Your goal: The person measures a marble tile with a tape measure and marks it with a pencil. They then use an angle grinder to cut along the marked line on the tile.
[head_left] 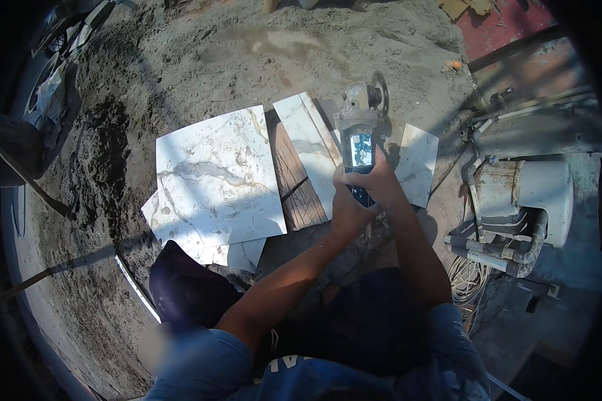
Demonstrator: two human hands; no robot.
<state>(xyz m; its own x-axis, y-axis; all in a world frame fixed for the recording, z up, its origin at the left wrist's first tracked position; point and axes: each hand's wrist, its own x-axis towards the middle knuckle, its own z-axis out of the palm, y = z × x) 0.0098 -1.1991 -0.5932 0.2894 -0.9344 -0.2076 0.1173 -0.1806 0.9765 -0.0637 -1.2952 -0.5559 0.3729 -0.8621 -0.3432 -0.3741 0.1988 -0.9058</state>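
Observation:
Both my hands are wrapped round the body of a blue-green angle grinder [360, 148], which points away from me. My left hand [348, 208] grips the rear of the body, with its thumb near the top. Around the right side of the body curls my right hand [382, 179], just ahead of the left. The grinder's dark disc [381, 93] stands on edge at the far right of its metal head. Under and left of the tool lies a cut strip of white marbled tile [306, 137]. Another white tile piece [418, 164] rests to its right.
Large marbled tiles [217, 174] lie left, beside a brown wood-patterned strip [294, 177]. Sandy soil [201, 73] spreads behind. At right stand a white tank-like object [545, 200], pipes [532, 244] and a coiled cable [471, 281]. A shovel-like tool [37, 187] is at far left.

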